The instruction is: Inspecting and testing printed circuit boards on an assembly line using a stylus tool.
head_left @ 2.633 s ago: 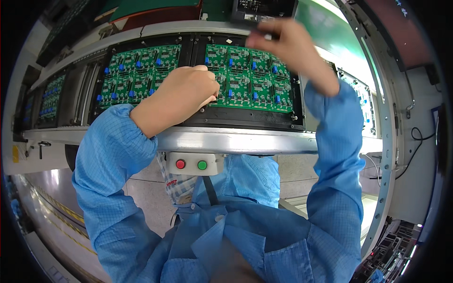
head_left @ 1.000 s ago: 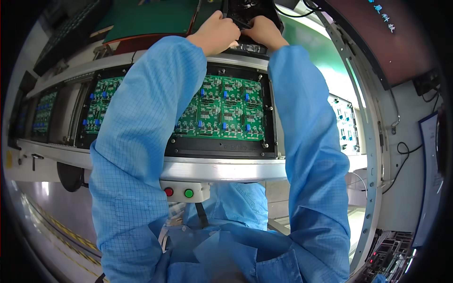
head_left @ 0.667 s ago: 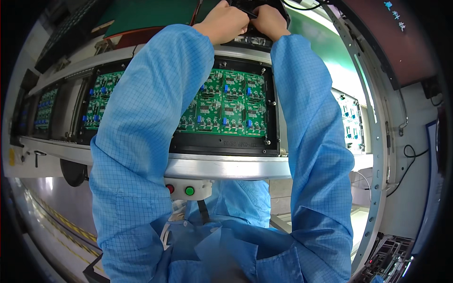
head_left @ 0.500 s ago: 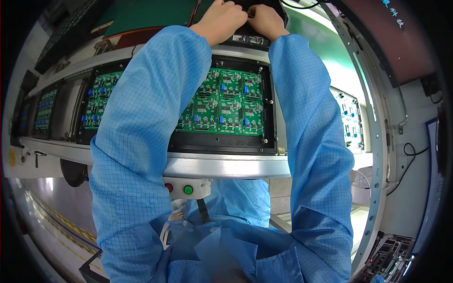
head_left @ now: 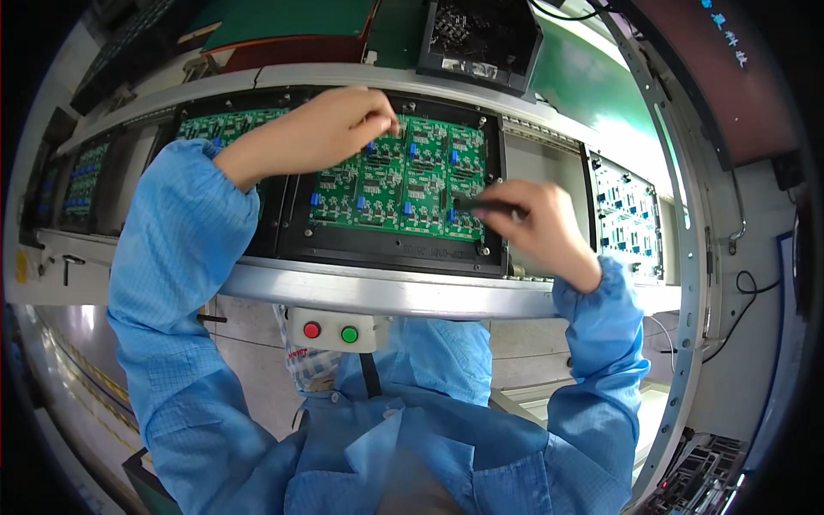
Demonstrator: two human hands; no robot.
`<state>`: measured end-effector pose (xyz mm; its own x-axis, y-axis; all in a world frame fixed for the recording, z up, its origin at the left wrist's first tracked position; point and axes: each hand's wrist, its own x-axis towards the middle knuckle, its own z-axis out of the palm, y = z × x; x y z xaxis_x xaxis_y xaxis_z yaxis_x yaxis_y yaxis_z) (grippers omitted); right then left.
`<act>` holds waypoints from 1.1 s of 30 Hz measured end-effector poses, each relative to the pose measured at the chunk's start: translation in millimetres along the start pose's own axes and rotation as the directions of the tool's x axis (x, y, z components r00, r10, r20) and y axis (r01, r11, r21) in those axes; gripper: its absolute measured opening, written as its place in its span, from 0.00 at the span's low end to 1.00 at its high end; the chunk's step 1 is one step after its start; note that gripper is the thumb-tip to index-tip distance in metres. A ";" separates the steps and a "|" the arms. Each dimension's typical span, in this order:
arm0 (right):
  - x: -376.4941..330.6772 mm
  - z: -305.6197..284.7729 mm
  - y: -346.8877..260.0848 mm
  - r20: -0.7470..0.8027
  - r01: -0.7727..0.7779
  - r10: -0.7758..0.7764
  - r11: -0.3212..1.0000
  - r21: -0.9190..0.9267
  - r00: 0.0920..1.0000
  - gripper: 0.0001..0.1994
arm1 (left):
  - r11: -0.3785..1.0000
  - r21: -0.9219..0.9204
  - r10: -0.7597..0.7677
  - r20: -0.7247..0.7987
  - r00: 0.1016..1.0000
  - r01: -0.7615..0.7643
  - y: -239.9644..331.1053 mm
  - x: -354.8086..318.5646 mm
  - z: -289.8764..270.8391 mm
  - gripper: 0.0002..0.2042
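Note:
Over the far middle of a green circuit board panel (head_left: 421,190), my left hand (head_left: 322,129) has its fingers curled and pinched; whatever is between them is too small to make out. My right hand (head_left: 545,225) pinches a small black part (head_left: 481,204), blurred by motion, just above the panel's right edge. Blue components and dark chips cover the panel. It lies in a black carrier frame (head_left: 386,246) with metal posts along its edges.
Beyond the carrier stands a black bin (head_left: 530,56) of small dark parts. Other board carriers sit on the rail to the left and a brightly lit board (head_left: 627,206) to the right. A switch box (head_left: 330,330) with red and green buttons hangs below the metal front rail (head_left: 412,292).
Both hands have come back from the black bin to above the panel and moved apart, left hand to the left, right hand to the right. A black part now shows in my right hand.

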<state>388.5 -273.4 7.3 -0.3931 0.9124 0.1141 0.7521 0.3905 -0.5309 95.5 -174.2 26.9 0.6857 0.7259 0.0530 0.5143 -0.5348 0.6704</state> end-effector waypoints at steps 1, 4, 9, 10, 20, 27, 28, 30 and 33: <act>-7.4 7.0 0.7 0.003 0.009 -0.009 1.000 0.008 1.000 0.10 | 0.987 0.131 0.080 0.061 0.995 -0.088 4.2 -4.8 4.8 0.10; -21.6 13.9 4.5 -0.011 -0.015 0.015 1.000 0.004 1.000 0.09 | 0.985 0.135 0.081 0.158 0.984 -0.103 22.5 -12.7 23.1 0.09; -25.7 6.1 10.8 0.043 0.005 -0.006 1.000 0.023 0.999 0.10 | 0.996 0.053 0.061 0.143 0.988 -0.069 48.3 -20.2 37.0 0.09; -26.7 4.9 11.4 0.048 -0.001 -0.001 1.000 0.023 0.999 0.10 | 0.997 0.049 0.060 0.149 0.987 -0.068 51.7 -20.7 39.7 0.09; -39.7 -3.1 20.6 0.067 0.069 -0.064 0.994 -0.084 0.996 0.08 | 0.989 0.148 -0.033 0.183 0.982 0.005 76.4 -17.8 66.1 0.09; -45.7 -10.9 9.3 0.145 0.127 -0.082 0.931 -0.343 0.986 0.09 | 0.989 0.122 -0.102 0.188 0.977 0.079 88.5 -16.3 78.3 0.09; -47.1 -11.5 7.7 0.158 0.100 -0.047 0.931 -0.351 0.986 0.09 | 0.989 0.137 -0.071 0.163 0.984 0.048 88.9 -16.7 79.6 0.09; -49.4 -11.8 5.1 0.154 0.075 -0.022 0.934 -0.348 0.988 0.09 | 0.985 0.170 -0.025 0.130 0.991 0.003 88.7 -17.8 82.3 0.08; -51.2 -12.6 3.5 0.133 0.069 -0.028 0.946 -0.317 0.991 0.09 | 0.980 0.196 0.003 0.064 0.998 -0.016 86.7 -19.3 86.4 0.08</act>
<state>418.0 -317.3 10.1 -0.4806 0.8768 0.0160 0.8520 0.4711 -0.2285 171.3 -272.0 20.1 0.7188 0.6952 0.0080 0.5944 -0.6205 0.5115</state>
